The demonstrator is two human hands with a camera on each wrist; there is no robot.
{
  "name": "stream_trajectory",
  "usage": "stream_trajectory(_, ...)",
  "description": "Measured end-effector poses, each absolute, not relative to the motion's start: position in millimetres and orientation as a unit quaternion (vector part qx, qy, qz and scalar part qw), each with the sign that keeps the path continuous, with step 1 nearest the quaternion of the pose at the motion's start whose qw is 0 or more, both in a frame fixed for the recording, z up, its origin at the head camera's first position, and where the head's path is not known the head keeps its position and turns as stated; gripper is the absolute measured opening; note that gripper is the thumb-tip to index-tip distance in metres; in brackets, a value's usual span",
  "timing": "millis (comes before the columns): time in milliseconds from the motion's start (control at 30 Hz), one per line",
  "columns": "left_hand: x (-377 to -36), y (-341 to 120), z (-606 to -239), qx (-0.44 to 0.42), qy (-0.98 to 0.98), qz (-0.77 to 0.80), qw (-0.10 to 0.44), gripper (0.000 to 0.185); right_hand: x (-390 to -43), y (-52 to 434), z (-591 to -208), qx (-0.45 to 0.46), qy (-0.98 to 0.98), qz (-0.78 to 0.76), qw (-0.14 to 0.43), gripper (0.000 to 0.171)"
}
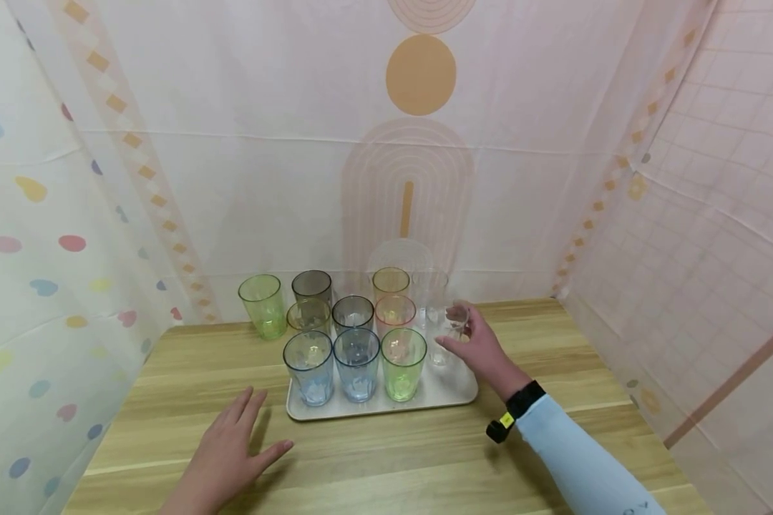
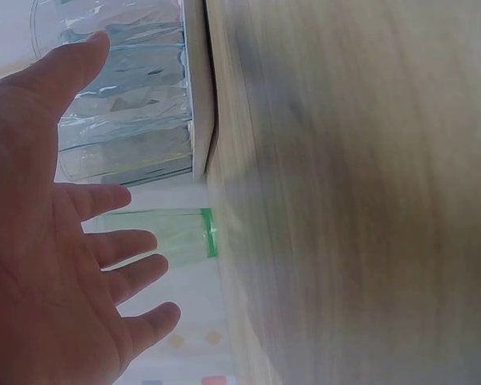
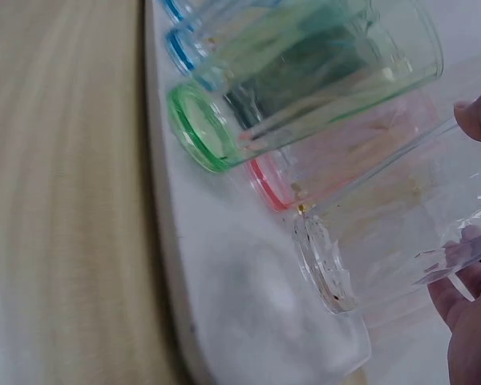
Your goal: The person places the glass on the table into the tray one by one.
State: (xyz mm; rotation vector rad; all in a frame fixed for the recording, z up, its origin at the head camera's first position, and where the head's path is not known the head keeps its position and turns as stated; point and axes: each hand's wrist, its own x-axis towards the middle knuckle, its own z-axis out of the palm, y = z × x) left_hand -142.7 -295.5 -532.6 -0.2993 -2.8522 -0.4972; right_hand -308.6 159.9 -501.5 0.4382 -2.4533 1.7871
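My right hand (image 1: pixel 483 350) grips a clear tumbler (image 3: pixel 385 220) between thumb and fingers at the right end of the white tray (image 1: pixel 447 390). The tumbler's base is at or just above the tray; whether it touches cannot be told. Beside it stand a green tumbler (image 1: pixel 402 379) and a pink one (image 3: pixel 329 152). Two blue tumblers (image 1: pixel 358 379) fill the front left of the tray, with smoky and amber ones behind. My left hand (image 1: pixel 228 447), fingers spread and holding nothing, hovers over the table left of the tray.
A light green tumbler (image 1: pixel 262 311) stands off the tray at the back left of the wooden table (image 1: pixel 373 465). Another clear tumbler (image 1: pixel 430 285) is faintly visible behind the gripped one. Patterned cloth (image 1: pixel 264 200) hangs close behind the table and along both sides.
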Motion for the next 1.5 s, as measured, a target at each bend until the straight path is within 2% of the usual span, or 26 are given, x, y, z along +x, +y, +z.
stream_trajectory(200,-144,-296,-533,-0.101,-0.973,-0.17,0.117,0.104,-328,154,-503,0.147,-0.796,0.586,0.041,0.082)
stream_trajectory(467,-145,-297,-533,-0.101,-0.972,-0.171,0.124,0.105,-336,148,-508,0.127,-0.806,0.577,0.03,0.087)
stream_trajectory(1333,-145,-299,-534,-0.102,-0.971,-0.176,0.125,0.103,-331,149,-517,0.109,-0.809,0.577,0.004,0.098)
stream_trajectory(1500,-146,-300,-533,-0.099,-0.972,-0.174,0.124,0.103,-317,160,-517,0.113,-0.818,0.564,0.013,0.091)
